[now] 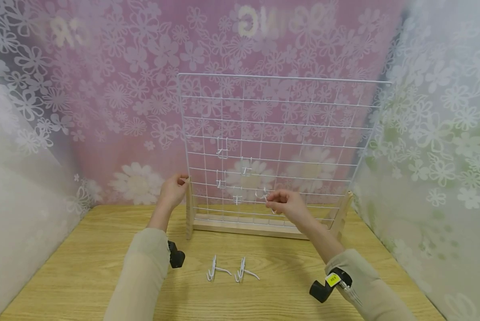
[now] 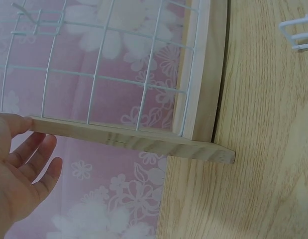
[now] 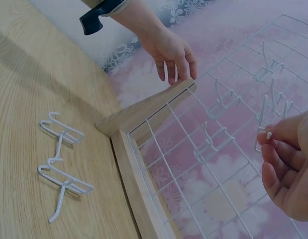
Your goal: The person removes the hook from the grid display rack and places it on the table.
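A white wire grid panel (image 1: pixel 280 120) stands upright in a wooden stand (image 1: pixel 248 226). My left hand (image 1: pixel 173 191) holds the top of the stand's left upright (image 2: pixel 129 139), thumb on one side and fingers on the other. Between the thumb and fingers of my right hand (image 1: pixel 289 207) is a white metal hook (image 1: pixel 262 195), pinched by its prong, its back up against the lower middle of the grid. In the right wrist view the prong's tip (image 3: pixel 268 135) pokes out past the fingers. Several like hooks, such as the upper left one (image 1: pixel 222 151), hang on the grid's left half.
Two loose white hooks, a left one (image 1: pixel 212 269) and a right one (image 1: pixel 241 271), lie on the wooden table (image 1: pixel 103 267) in front of the stand. Flowered cloth (image 1: pixel 135 111) hangs behind and at both sides.
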`<action>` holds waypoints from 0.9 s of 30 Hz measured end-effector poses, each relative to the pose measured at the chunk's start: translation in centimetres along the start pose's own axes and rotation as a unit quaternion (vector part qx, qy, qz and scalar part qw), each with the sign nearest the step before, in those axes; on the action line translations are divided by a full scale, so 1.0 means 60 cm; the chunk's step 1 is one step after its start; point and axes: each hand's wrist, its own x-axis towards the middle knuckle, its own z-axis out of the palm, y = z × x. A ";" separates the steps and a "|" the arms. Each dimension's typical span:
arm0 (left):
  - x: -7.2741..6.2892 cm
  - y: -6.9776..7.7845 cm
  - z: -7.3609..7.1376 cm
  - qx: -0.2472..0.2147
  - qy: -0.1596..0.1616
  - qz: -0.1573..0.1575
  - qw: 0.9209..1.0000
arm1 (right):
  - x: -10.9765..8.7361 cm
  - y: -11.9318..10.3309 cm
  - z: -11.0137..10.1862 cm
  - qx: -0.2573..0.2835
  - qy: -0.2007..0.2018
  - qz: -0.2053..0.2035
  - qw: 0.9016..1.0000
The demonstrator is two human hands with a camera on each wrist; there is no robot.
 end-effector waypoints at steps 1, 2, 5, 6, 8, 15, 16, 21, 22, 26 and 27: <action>0.000 0.000 0.000 0.001 0.000 0.001 1.000 | -0.001 0.002 0.000 -0.001 -0.002 0.001 1.000; 0.001 0.000 0.000 0.001 -0.001 0.000 1.000 | -0.002 0.004 -0.001 -0.001 -0.004 0.000 1.000; 0.002 0.000 0.001 -0.001 -0.002 -0.006 1.000 | -0.006 0.009 -0.002 -0.005 -0.011 -0.005 1.000; 0.002 0.000 0.001 0.000 -0.001 -0.005 1.000 | -0.008 0.011 -0.002 -0.007 -0.012 -0.004 1.000; 0.002 -0.001 0.001 0.001 -0.001 -0.004 1.000 | -0.011 0.014 -0.002 -0.012 -0.014 -0.004 1.000; -0.002 0.003 -0.001 0.000 0.000 -0.002 1.000 | -0.028 0.031 -0.005 -0.046 -0.036 -0.004 0.998; -0.002 0.003 -0.001 0.000 0.000 -0.002 1.000 | -0.031 0.033 -0.006 -0.048 -0.041 -0.003 0.998; -0.004 0.004 0.000 0.000 0.000 -0.001 1.000 | -0.046 0.040 -0.008 -0.057 -0.048 0.004 0.997; -0.003 0.004 0.000 0.002 0.000 0.000 1.000 | -0.048 0.042 -0.008 -0.057 -0.050 0.006 0.997; -0.001 0.003 -0.001 0.004 0.002 0.003 1.000 | -0.051 0.058 -0.012 -0.054 -0.062 0.001 0.997; -0.001 0.003 -0.001 0.004 0.001 0.002 1.000 | -0.053 0.060 -0.013 -0.052 -0.066 0.002 0.996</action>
